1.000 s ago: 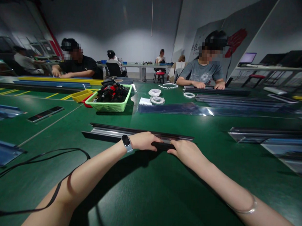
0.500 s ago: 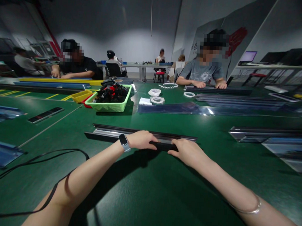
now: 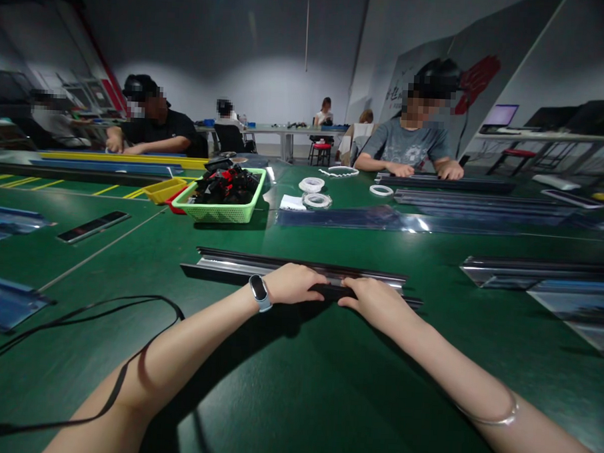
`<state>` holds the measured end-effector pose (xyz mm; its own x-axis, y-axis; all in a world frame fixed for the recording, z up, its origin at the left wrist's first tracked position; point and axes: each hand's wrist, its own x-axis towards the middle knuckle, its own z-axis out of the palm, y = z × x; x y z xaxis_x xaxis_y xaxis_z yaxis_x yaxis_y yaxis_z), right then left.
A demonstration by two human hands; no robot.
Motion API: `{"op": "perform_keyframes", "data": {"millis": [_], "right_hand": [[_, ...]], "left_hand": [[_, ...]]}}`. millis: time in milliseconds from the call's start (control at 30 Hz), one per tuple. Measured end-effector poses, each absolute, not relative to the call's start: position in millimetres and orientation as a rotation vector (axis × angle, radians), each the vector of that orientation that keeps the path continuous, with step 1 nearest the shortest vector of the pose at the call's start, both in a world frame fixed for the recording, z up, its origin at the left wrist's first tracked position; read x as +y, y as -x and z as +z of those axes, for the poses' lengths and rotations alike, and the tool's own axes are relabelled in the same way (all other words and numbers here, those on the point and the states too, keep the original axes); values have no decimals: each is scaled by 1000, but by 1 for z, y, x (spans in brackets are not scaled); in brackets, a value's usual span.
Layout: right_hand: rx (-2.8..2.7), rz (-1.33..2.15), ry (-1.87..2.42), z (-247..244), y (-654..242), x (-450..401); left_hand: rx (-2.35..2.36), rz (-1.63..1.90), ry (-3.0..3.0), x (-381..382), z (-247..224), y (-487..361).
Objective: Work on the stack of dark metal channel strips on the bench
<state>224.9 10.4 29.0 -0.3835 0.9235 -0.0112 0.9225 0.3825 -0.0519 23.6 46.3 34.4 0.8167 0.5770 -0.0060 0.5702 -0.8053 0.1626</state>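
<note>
A long black metal profile with a silvery inner channel (image 3: 230, 266) lies crosswise on the green table in front of me. My left hand (image 3: 297, 284) grips its near wall around the middle, thumb on the near side and fingers over the channel. Close beside it, on the right, my right hand (image 3: 369, 297) holds the same profile in the same way. The fingertips of both hands are partly hidden inside the channel. A watch with a pale band is on my left wrist.
Behind the profile stands a green basket (image 3: 222, 213) of black and red parts, with tape rolls (image 3: 317, 200) to its right. More profiles (image 3: 540, 271) lie at the right. A phone (image 3: 94, 227) and a black cable (image 3: 123, 299) are at left. Two people work across the table.
The black profile has shifted a little to the right, and my left hand has moved right with it, nearer my right hand. My right hand has barely moved.
</note>
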Motion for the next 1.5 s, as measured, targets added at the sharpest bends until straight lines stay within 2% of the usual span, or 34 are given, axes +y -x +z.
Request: {"op": "perform_keyframes", "data": {"millis": [233, 533, 1200, 1500], "right_hand": [[-2630, 52, 1863, 33, -237, 13], [-2600, -4, 1571, 27, -229, 11], [-2580, 134, 1772, 29, -237, 18], [-2484, 96, 1489, 19, -225, 14]], "left_hand": [[956, 23, -2851, 51, 37, -18], [954, 155, -2941, 46, 29, -25], [959, 184, -3070, 48, 25, -23], [1008, 245, -3062, 47, 19, -28]]}}
